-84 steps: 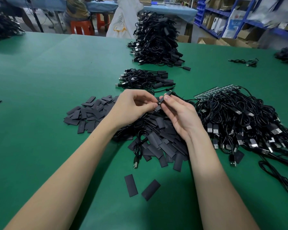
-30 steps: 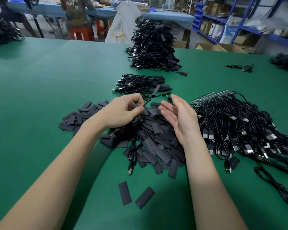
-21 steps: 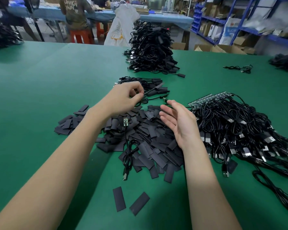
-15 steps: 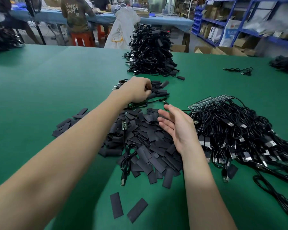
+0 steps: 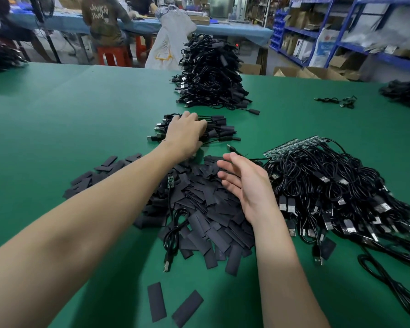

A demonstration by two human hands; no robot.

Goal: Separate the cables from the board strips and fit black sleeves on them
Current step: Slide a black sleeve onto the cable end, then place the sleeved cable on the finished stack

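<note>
Where sleeved cables (image 5: 219,129) lie, left hand (image 5: 184,133) outstretched, palm down.

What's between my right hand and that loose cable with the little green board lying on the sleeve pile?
Nothing visible. The right hand hovers open over the sleeve pile; the cable's green board lies exposed on top, beside the left forearm.

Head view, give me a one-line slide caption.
Left hand rests on a small bundle of sleeved cables; right hand hovers open over loose black sleeves.
</note>
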